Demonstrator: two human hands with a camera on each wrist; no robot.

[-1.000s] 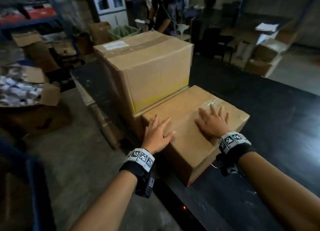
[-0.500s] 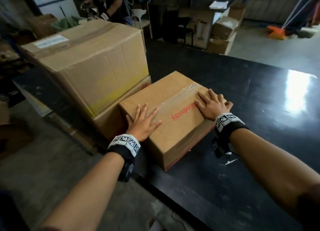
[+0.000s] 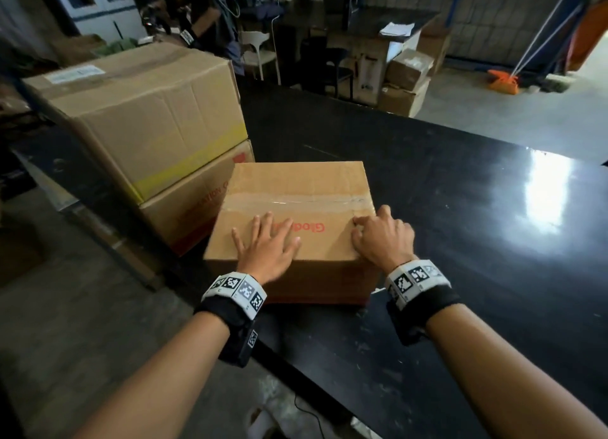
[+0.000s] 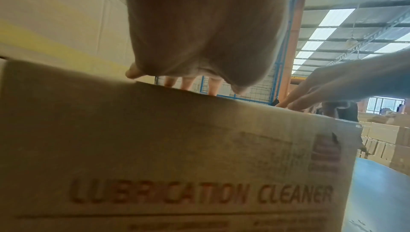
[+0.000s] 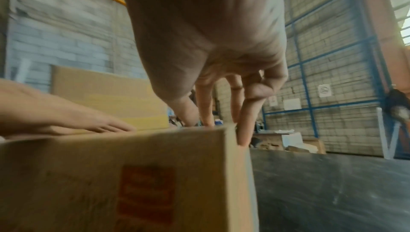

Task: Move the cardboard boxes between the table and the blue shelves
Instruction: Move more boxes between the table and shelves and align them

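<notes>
We have both hands on the small cardboard box [image 3: 296, 215], which sits on the black counter [image 3: 460, 208] close to its near-left edge, its left corner just beside the two stacked boxes: the big box [image 3: 141, 109] with a yellow band on top and the lower box [image 3: 197, 208] with red lettering under it.

Our left hand [image 3: 268, 248] lies flat on the lid, fingers straight and spread, gripping nothing. Our right hand [image 3: 383, 238] rests at the lid's near-right corner with its fingers bent; in the right wrist view the fingertips [image 5: 242, 130] hang over the right edge and touch the side wall, so we are hooking the corner, not clamping it.

The box looks stiff: square edges, flaps sealed with clear tape along the centre seam, no sagging in the lid under our palms. The side facing us reads "LUBRICATION CLEANER", so we would judge it full of cans or bottles and fairly heavy for its size, though we cannot tell that for sure. The cardboard is matt and should not slip in bare hands; the taped strip would be slicker.

For carrying it to the blue shelves, we think the lid is the wrong place to hold. Better to take it by two opposite side walls low down, or with fingers under the bottom edges, and keep it level.
</notes>
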